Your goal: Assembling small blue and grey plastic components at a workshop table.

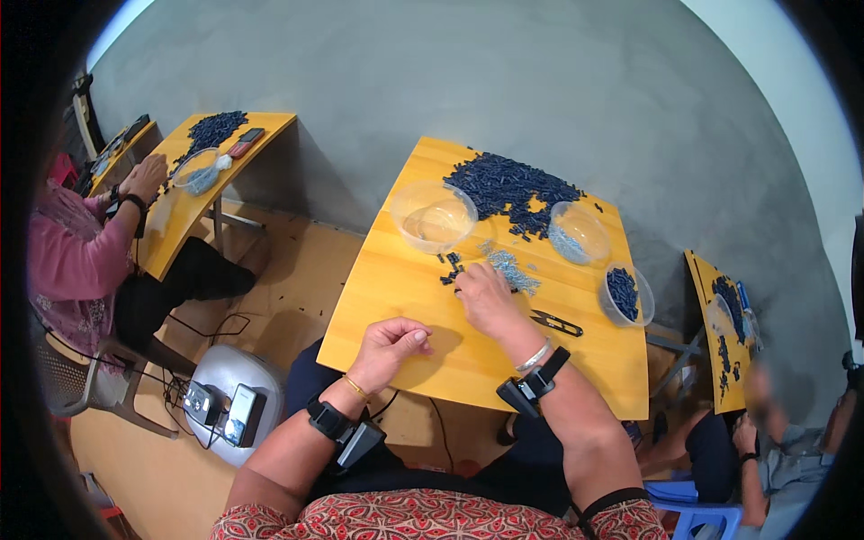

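Right hand [486,297] lies palm-down mid-table, fingers spread loosely over a few small dark blue parts [450,266] and a scatter of pale silvery bits [511,268], probably sorting; whether it pinches one, cannot tell. Left hand [389,346] is curled into a loose fist near the front edge of the yellow table [387,288], contents hidden. Black snips [556,322] lie just beside the right wrist. Three clear bowls [434,216] and the big blue pile [508,187] sit toward the far edge, leaving bare room front-left.
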{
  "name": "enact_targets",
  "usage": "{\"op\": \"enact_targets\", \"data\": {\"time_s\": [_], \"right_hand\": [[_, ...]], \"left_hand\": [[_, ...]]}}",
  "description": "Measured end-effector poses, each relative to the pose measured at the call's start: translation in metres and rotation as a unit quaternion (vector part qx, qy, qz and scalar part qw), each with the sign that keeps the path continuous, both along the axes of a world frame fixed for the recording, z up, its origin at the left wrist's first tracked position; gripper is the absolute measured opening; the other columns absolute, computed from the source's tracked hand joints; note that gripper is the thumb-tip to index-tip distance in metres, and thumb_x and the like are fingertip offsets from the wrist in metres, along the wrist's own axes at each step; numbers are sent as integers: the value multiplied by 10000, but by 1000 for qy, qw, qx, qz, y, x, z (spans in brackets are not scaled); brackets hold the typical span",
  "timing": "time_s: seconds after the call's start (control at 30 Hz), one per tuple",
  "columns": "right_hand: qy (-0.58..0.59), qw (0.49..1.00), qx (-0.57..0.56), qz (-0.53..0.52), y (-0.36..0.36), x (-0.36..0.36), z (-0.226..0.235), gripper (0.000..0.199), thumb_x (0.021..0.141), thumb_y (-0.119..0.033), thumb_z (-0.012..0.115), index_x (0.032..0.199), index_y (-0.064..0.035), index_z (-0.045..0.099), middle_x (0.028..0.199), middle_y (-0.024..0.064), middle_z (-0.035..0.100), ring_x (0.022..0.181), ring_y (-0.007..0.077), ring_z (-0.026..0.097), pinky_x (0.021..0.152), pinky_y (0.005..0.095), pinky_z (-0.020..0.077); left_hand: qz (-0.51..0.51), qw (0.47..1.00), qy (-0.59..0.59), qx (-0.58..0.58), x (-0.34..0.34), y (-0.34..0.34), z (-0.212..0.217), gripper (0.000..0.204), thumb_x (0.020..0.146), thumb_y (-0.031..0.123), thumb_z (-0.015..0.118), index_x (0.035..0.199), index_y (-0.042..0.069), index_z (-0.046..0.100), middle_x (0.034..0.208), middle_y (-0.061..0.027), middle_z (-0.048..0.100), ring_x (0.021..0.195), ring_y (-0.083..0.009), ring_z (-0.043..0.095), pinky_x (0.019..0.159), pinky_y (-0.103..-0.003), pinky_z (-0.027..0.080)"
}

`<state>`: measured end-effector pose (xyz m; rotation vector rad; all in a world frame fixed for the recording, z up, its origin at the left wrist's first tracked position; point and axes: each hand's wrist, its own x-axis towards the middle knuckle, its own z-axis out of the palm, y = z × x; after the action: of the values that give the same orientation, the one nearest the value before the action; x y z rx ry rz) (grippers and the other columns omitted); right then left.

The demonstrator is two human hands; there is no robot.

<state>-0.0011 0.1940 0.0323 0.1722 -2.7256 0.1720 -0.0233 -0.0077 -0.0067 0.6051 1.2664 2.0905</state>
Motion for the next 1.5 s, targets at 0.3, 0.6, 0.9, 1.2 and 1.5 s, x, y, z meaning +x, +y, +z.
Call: {"op": "enact_targets", "data": {"time_s": [0.3,0.6,0.9,1.2,1.5], "right_hand": [[27,966,-227,120,-58,43,10,86,732,0,501,812,-3,469,795,162,517,795,346,477,721,407,409],[42,964,-235,119,-61,67,10,82,755,-17,506,835,-2,511,843,160,527,813,323,493,729,385,420],[-7,975,-220,-37,-37,99,0,67,788,-95,515,832,-46,516,770,141,554,772,331,533,704,403,434],[17,991,-122,-43,-2,47,-24,41,776,-85,518,782,-46,506,753,135,559,768,320,546,690,421,432],[-35,936,-337,-91,2,42,-17,43,734,-35,553,764,-25,524,731,138,574,688,307,566,620,373,458]], "left_hand": [[45,997,-57,14,4,4,9,160,860,97,543,951,-28,582,770,-50,589,670,-116,550,640,-262,499],[21,992,92,-89,7,3,2,113,850,43,536,920,-29,587,713,-33,577,577,-92,514,548,-208,450],[70,996,-41,43,-4,-3,-1,120,876,92,509,913,-4,571,739,-43,551,656,-104,511,566,-246,445],[70,969,-216,95,-13,0,5,176,910,118,436,981,-19,522,1086,-135,542,989,-220,535,894,-392,449],[91,963,-252,33,-34,31,15,202,900,86,444,1021,-72,483,1093,-158,524,1012,-236,522,947,-362,408]]}}
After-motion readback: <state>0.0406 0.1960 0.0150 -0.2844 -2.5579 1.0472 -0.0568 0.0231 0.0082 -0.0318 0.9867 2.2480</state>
